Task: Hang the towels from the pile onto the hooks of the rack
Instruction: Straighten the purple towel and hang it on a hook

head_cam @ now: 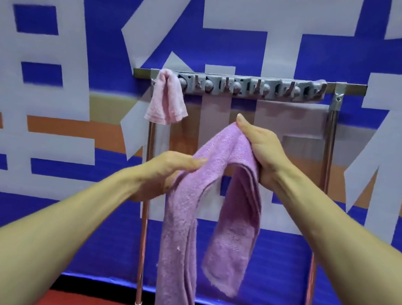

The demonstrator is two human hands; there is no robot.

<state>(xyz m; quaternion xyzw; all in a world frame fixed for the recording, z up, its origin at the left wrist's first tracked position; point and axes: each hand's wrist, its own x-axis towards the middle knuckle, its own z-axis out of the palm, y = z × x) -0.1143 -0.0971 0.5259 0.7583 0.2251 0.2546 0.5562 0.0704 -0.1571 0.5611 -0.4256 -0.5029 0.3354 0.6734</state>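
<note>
Both hands held the purple towel (219, 181) below the rack (251, 88), the right hand (260, 148) gripping its bunched fold high and the left hand (166, 170) pinching one side, seemingly readying that fold for a free hook (235, 87).

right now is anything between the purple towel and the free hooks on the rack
Nothing visible. The purple towel, held by the left hand and right hand, hangs below the grey hook strip. The pink towel occupies only the strip's left end.
</note>
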